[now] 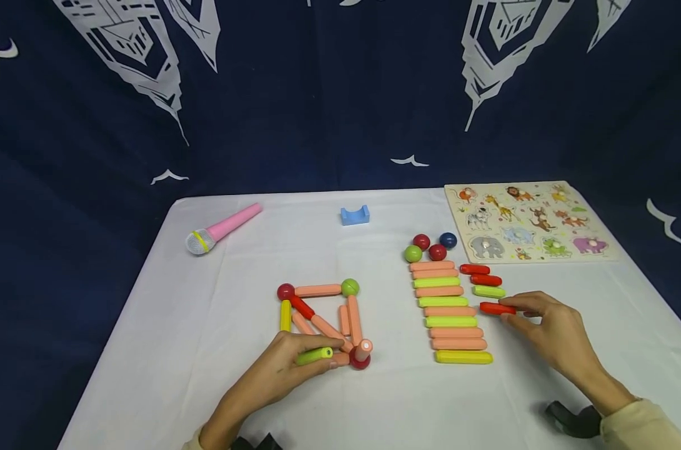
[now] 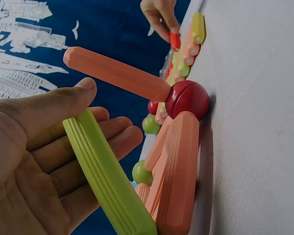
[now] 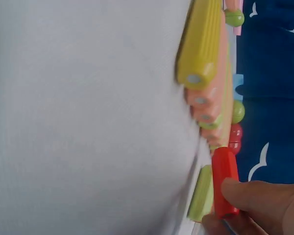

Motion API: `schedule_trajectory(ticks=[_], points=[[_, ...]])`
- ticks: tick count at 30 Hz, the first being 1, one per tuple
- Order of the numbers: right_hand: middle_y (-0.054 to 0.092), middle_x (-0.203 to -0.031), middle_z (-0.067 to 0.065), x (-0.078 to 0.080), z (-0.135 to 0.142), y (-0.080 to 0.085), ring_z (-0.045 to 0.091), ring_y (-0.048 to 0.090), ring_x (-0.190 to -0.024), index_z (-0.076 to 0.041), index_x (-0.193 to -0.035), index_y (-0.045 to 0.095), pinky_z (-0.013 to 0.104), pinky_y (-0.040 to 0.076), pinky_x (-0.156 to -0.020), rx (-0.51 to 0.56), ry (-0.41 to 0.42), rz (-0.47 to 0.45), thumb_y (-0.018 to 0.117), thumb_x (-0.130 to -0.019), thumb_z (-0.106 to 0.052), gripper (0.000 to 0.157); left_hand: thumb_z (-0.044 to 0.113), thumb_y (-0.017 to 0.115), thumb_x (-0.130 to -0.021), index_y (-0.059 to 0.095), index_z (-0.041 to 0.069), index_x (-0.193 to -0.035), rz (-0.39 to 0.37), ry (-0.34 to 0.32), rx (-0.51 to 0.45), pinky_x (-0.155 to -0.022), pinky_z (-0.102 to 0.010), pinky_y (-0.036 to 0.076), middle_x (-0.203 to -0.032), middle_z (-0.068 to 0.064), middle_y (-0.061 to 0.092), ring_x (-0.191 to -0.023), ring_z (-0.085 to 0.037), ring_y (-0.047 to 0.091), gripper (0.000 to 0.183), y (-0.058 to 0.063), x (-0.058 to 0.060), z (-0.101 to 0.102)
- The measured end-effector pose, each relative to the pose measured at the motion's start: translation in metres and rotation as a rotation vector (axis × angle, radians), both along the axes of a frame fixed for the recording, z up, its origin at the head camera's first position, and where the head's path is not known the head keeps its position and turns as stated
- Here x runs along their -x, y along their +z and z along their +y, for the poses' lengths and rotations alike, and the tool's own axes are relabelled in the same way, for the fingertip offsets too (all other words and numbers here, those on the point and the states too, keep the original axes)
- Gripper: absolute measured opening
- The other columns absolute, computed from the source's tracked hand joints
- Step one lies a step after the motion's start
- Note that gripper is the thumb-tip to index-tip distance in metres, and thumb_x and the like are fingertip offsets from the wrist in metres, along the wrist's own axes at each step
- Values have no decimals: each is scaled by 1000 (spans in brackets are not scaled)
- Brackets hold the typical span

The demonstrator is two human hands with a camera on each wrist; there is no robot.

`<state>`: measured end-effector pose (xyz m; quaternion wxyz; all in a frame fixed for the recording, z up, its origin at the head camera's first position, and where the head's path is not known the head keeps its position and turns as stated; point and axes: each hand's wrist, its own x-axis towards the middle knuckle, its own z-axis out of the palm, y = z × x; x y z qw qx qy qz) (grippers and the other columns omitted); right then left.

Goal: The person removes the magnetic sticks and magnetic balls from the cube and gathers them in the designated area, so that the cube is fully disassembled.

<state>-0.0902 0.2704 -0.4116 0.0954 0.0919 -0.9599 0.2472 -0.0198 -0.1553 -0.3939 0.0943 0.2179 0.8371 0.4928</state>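
My left hand [image 1: 287, 362] is at the near side of a frame of magnetic rods and balls. Its fingers are loosely extended around a green rod [image 2: 110, 176], whose upper end lies by the thumb; the rod's lower end is out of view in the left wrist view. Beside it a peach rod [image 1: 364, 349] sticks up from a red ball [image 2: 188, 100]. Further peach rods, a red rod [image 1: 302, 307] and a yellow rod [image 1: 285, 315] join that frame. Over on the right, my right hand [image 1: 554, 331] pinches a short red rod [image 3: 225, 181] between thumb and fingers.
A column of peach, green and yellow rods [image 1: 455, 332] lies left of my right hand, with several balls [image 1: 438, 252] at its top. Two red rods and a short green rod [image 1: 489, 291] lie alongside. Farther back are an animal puzzle board [image 1: 528, 222], blue stand [image 1: 355, 217] and pink microphone [image 1: 222, 229].
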Motion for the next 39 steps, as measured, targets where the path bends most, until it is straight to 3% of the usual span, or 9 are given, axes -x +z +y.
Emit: schedule_trajectory(ticks=[6, 13, 16, 19, 22, 24, 27, 33, 39], points=[[68, -97, 19, 5, -1, -9, 30, 60, -80, -2, -100, 74, 39, 48, -64, -48, -28, -6, 82, -75, -4, 26, 23, 70, -92, 72, 9, -119, -13, 5, 7, -62, -19, 50, -108, 2, 73, -74, -4, 59, 30, 1, -1, 0], [65, -96, 21, 10, -1, -17, 32, 60, -79, 1, -96, 69, 47, 51, -65, -60, -31, 10, 83, -74, -1, 26, 29, 69, -93, 72, 10, -120, -17, 4, 21, -58, -18, 47, -92, 13, 71, -65, -2, 53, 33, -1, -1, 0], [62, -100, 22, 7, -5, -12, 35, 59, -83, 2, -102, 67, 50, 51, -68, -55, -46, -6, 83, -75, -4, 32, 31, 69, -93, 72, 11, -120, -28, 6, 26, -59, -19, 48, -89, 15, 69, -67, -3, 54, 33, -1, 0, 0], [60, -104, 22, 0, -18, 3, 37, 58, -88, 3, -111, 65, 53, 51, -69, -43, -38, 9, 83, -76, -4, 40, 29, 70, -93, 72, 11, -119, -37, 8, 26, -62, -20, 49, -94, 11, 71, -72, -5, 57, 32, 0, 1, 1], [64, -106, 18, -10, -43, 23, 36, 60, -91, -1, -115, 66, 55, 52, -72, -26, 60, 40, 82, -78, -6, 41, 28, 71, -92, 72, 12, -118, -42, 20, 18, -65, -21, 51, -99, 7, 73, -77, -6, 58, 31, 0, 1, 1], [67, -109, 12, -18, -66, 34, 32, 62, -97, -5, -117, 68, 55, 54, -78, -3, 158, -2, 81, -80, -9, 39, 27, 72, -91, 73, 12, -118, -46, 31, 13, -68, -22, 52, -103, 5, 73, -80, -7, 59, 30, 1, 0, 1], [70, -113, 1, -29, -101, 40, 22, 65, -99, -12, -118, 71, 45, 56, -81, 68, 337, -77, 81, -82, -13, 37, 26, 72, -91, 73, 13, -117, -46, 46, 16, -69, -22, 52, -105, 5, 73, -82, -7, 60, 29, 2, -1, -1], [68, -116, -6, -40, -154, 32, 12, 66, -100, -13, -121, 69, 34, 57, -82, 174, 602, -186, 77, -85, -11, 37, 23, 72, -91, 72, 11, -118, -52, 49, 2, -68, -21, 52, -108, 4, 73, -81, -7, 62, 29, 3, -1, -3], [69, -110, -8, -36, -176, 19, 7, 63, -102, -11, -114, 72, 33, 55, -87, 219, 686, -254, 75, -85, -4, 30, 25, 71, -92, 73, 12, -118, -45, 40, -6, -71, -21, 52, -108, 4, 73, -82, -6, 62, 29, 2, -2, -3]])
